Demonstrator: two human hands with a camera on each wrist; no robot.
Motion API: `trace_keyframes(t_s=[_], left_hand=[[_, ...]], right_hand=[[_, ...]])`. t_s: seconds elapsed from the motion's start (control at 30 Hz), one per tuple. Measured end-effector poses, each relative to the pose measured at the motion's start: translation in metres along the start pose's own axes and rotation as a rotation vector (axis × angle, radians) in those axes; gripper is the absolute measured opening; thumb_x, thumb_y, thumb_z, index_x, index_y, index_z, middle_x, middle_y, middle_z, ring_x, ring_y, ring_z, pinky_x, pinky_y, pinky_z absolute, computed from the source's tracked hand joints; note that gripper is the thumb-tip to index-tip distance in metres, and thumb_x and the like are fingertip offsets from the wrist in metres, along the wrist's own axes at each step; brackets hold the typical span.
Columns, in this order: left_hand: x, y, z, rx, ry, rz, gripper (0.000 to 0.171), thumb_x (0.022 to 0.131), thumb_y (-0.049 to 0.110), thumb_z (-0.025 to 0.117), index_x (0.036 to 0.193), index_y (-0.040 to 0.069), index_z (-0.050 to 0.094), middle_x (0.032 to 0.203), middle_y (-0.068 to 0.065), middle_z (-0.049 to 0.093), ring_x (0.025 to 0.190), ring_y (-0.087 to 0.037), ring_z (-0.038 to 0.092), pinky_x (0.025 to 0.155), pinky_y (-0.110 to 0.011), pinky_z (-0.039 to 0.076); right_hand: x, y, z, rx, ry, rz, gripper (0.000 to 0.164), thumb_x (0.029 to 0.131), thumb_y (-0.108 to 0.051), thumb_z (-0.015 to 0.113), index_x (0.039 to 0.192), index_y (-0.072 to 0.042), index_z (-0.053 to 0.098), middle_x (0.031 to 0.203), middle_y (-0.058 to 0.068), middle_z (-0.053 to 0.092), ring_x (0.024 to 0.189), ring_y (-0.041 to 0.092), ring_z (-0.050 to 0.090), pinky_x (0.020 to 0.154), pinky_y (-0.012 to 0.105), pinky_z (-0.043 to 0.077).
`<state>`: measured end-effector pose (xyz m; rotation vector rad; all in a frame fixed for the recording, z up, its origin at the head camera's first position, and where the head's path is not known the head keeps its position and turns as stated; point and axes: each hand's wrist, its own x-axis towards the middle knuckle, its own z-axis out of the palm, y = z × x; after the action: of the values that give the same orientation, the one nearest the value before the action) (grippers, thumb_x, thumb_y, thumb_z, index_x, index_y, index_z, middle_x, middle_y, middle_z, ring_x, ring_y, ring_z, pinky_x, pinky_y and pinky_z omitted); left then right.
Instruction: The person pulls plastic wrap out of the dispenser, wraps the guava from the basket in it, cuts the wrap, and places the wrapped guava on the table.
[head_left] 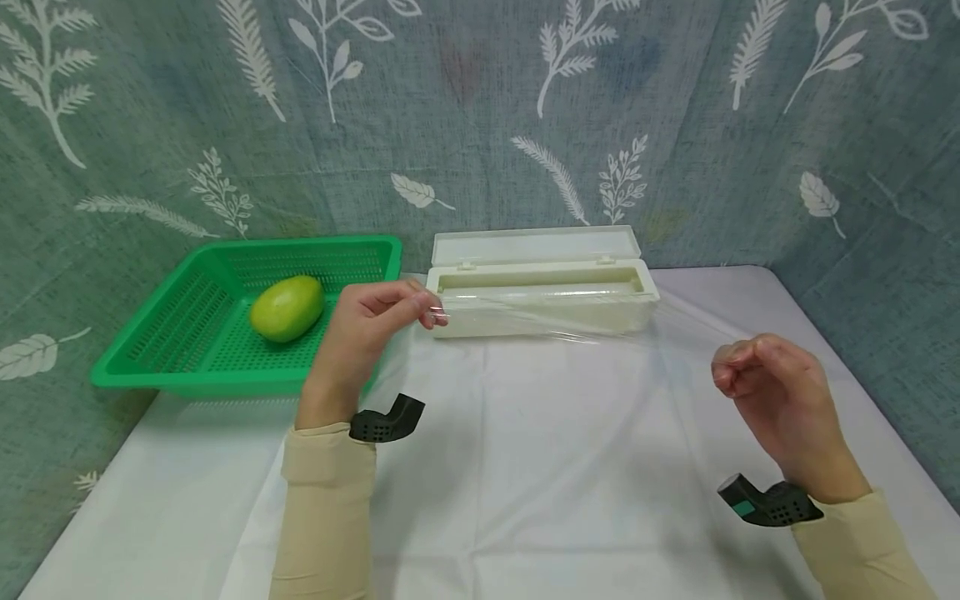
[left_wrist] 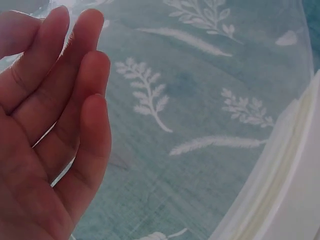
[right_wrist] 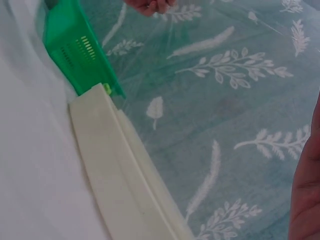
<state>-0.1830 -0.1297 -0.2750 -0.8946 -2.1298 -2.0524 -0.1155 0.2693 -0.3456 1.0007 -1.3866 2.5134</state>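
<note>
Thin clear cling film [head_left: 573,335] stretches between my two hands in front of a cream dispenser box [head_left: 468,327]. My left hand [head_left: 356,333] pinches the film's left side between thumb and fingertips, at the box's left end. The film's right side is pinched by my right hand [head_left: 783,396], right of the box and nearer to me. Inside the box, whose lid [head_left: 536,247] is tipped up at the back, a pale roll [head_left: 540,292] shows. In the left wrist view, my left hand [left_wrist: 55,115] has its fingers bent, the pinch partly cut off by the frame.
A green perforated basket [head_left: 360,250] stands left of the box, with a yellow-green mango [head_left: 288,308] in it. White cloth [head_left: 562,483] covers the table. Behind hangs a grey-green curtain [head_left: 465,125] with white leaf prints.
</note>
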Motion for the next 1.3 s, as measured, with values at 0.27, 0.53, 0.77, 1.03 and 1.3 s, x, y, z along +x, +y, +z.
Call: trace_keyframes(t_s=[0.27, 0.53, 0.77, 1.03, 1.3], left_hand=[[0.002, 0.003, -0.001, 0.051, 0.007, 0.082, 0.022, 0.086, 0.005, 0.055, 0.065, -0.002, 0.059, 0.099, -0.013, 0.048, 0.1, -0.03, 0.04, 0.08, -0.034, 0.041], [-0.006, 0.009, -0.006, 0.183, -0.093, -0.005, 0.025, 0.087, 0.008, 0.054, 0.062, 0.005, 0.056, 0.097, -0.009, 0.045, 0.091, -0.025, 0.043, 0.07, -0.033, 0.039], [-0.019, 0.025, -0.002, 0.325, -0.173, -0.078, 0.027, 0.087, 0.006, 0.052, 0.061, 0.009, 0.052, 0.096, -0.005, 0.045, 0.09, -0.019, 0.044, 0.067, -0.031, 0.038], [-0.037, 0.042, 0.009, 0.478, -0.255, -0.165, 0.028, 0.085, 0.001, 0.05, 0.058, 0.012, 0.049, 0.091, -0.002, 0.047, 0.087, -0.012, 0.048, 0.066, -0.034, 0.041], [-0.057, -0.001, 0.002, 0.513, -0.369, -0.21, 0.028, 0.087, 0.015, 0.055, 0.059, 0.018, 0.05, 0.093, 0.007, 0.048, 0.077, -0.012, 0.048, 0.061, -0.028, 0.041]], right_hand=[[0.0, -0.005, 0.001, -0.083, -0.044, 0.03, 0.043, 0.091, 0.008, 0.015, 0.089, 0.013, 0.058, 0.081, 0.018, 0.062, 0.077, 0.025, 0.053, 0.072, 0.032, 0.042], [-0.002, -0.012, 0.003, -0.204, 0.001, 0.138, 0.042, 0.091, 0.011, 0.017, 0.085, 0.009, 0.059, 0.078, 0.014, 0.058, 0.071, 0.024, 0.053, 0.068, 0.031, 0.045], [-0.006, -0.016, 0.008, -0.316, 0.059, 0.232, 0.036, 0.092, 0.01, 0.025, 0.081, 0.008, 0.059, 0.075, 0.012, 0.058, 0.069, 0.023, 0.053, 0.065, 0.029, 0.046], [-0.016, -0.017, 0.006, -0.312, 0.045, 0.293, 0.035, 0.092, 0.009, 0.025, 0.082, 0.009, 0.058, 0.072, 0.013, 0.057, 0.068, 0.024, 0.052, 0.066, 0.03, 0.045], [-0.034, -0.009, 0.004, -0.359, 0.027, 0.374, 0.035, 0.094, 0.006, 0.026, 0.08, 0.006, 0.058, 0.076, 0.012, 0.057, 0.066, 0.024, 0.052, 0.064, 0.03, 0.044]])
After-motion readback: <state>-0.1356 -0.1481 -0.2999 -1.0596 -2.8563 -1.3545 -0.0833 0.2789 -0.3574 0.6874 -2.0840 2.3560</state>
